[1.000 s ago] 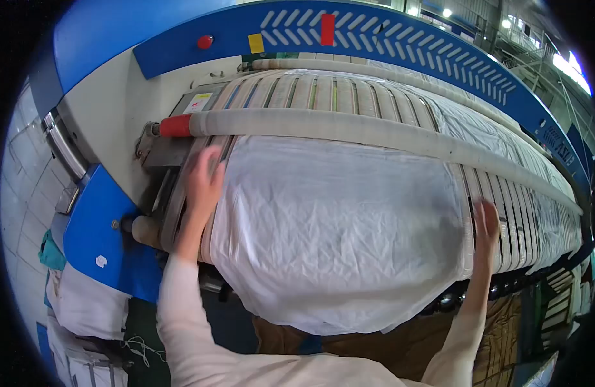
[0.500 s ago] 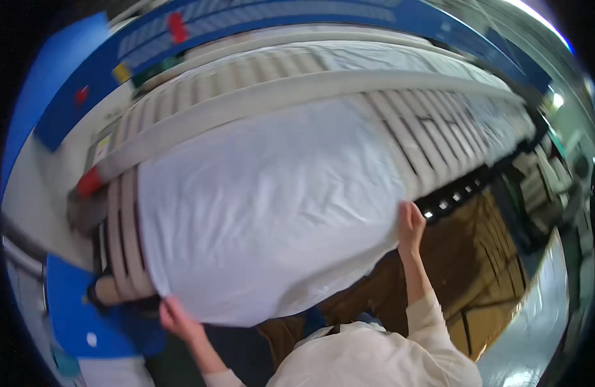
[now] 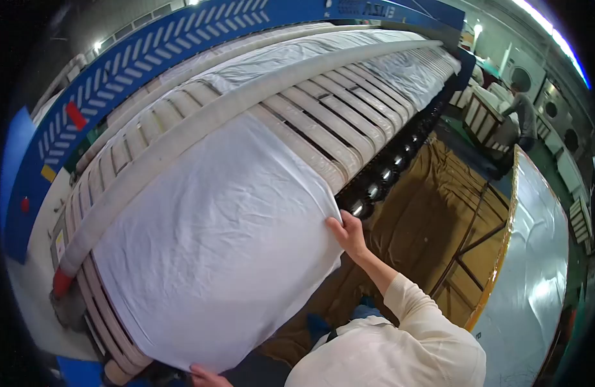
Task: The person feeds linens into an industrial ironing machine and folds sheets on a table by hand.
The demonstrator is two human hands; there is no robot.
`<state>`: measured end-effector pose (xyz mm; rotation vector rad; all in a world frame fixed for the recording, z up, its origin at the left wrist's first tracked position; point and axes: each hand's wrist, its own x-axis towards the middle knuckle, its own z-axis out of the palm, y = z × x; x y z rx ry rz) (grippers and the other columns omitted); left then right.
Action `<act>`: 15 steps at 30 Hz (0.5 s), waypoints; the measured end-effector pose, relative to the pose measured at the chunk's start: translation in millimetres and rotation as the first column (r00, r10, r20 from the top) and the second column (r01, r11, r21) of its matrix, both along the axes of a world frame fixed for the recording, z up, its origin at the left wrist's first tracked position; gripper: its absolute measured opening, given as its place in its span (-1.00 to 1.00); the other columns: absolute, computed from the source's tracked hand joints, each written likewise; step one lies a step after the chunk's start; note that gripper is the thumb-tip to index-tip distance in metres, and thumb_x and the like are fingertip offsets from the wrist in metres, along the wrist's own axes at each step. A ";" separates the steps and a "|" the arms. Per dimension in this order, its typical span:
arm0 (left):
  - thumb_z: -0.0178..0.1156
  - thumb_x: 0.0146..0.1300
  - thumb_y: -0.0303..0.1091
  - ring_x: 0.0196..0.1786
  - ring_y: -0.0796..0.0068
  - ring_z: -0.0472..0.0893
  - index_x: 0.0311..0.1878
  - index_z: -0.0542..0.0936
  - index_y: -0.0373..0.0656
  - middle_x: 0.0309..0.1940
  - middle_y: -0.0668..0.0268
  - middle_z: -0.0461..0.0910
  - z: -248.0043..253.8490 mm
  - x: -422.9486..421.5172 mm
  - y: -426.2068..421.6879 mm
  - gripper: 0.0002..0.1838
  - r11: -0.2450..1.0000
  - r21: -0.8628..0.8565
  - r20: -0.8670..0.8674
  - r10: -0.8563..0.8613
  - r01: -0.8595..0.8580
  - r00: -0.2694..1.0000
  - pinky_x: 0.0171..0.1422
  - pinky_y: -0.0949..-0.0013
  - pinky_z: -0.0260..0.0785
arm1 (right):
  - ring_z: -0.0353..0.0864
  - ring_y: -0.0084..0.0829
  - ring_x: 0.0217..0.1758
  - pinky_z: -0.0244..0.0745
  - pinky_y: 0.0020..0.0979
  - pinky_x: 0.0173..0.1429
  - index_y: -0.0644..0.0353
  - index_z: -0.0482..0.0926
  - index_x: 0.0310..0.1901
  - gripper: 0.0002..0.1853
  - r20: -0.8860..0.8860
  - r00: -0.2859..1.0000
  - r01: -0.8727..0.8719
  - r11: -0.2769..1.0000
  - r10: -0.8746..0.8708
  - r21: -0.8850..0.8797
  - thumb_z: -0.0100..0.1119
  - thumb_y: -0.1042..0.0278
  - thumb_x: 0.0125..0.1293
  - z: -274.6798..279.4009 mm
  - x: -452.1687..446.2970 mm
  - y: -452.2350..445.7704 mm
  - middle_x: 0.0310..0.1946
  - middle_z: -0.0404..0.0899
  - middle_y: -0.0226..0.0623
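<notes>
A white sheet (image 3: 220, 238) lies over the belts (image 3: 317, 122) of a large machine and hangs past its front edge. My right hand (image 3: 350, 235) pinches the sheet's right edge, thumb and fingers closed on it, beside the black rollers. Low in the view, my left hand (image 3: 207, 377) is at the sheet's lower left corner with its fingers closed on the cloth; part of this hand is cut off by the frame. Across the belts, above the sheet, runs a long pale roller (image 3: 246, 97) with a red end.
A blue perforated beam (image 3: 149, 51) arches over the machine. Black rollers (image 3: 381, 187) line its front edge. Brown cloth (image 3: 407, 226) lies below, near a metal-faced panel (image 3: 529, 271) at right. Another person (image 3: 524, 116) stands by a slatted cart (image 3: 484, 122) at the far right.
The view has swung to the right. Both hands, first apart from the sheet at its sides, have come down to its front edge and closed on it. The sheet's front edge looks straighter.
</notes>
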<state>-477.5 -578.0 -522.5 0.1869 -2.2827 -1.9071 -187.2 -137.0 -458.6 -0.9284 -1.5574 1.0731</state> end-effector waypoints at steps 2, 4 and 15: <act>0.23 0.23 -0.01 0.30 -0.36 0.25 0.25 0.42 -0.30 0.15 -0.34 0.33 16.3 10.1 -13.3 -0.34 0.992 -0.083 0.132 -0.082 0.094 0.988 0.36 -0.29 0.11 | 0.18 -0.72 -0.49 0.17 -0.54 -0.48 0.21 0.36 -0.50 -0.61 0.022 1.000 0.019 0.999 -0.020 0.047 0.31 0.18 0.29 5.4 0.9 7.4 -0.62 0.21 -0.60; 0.22 0.26 -0.07 0.23 -0.30 0.33 0.29 0.34 -0.40 0.12 -0.38 0.33 -76.8 -36.6 -57.0 -0.31 0.598 -0.801 -0.296 -0.347 -0.033 0.890 0.33 -0.20 0.19 | 0.16 -0.73 -0.50 0.16 -0.55 -0.49 0.19 0.35 -0.51 -0.60 -0.035 0.999 0.027 0.999 -0.026 0.041 0.33 0.16 0.28 17.7 -6.8 0.0 -0.63 0.18 -0.62; -0.09 0.41 0.17 0.13 -0.20 0.45 0.02 0.58 -0.39 0.06 -0.16 0.48 -82.1 11.2 -33.6 -0.33 0.603 -0.701 0.500 0.035 0.380 0.865 0.20 -0.19 0.27 | 0.48 -0.64 -0.55 0.45 -0.44 -0.42 0.28 0.65 -0.27 -0.60 0.406 0.913 0.041 0.999 -0.045 0.021 0.52 0.12 0.04 -75.7 39.1 -12.6 -0.60 0.58 -0.21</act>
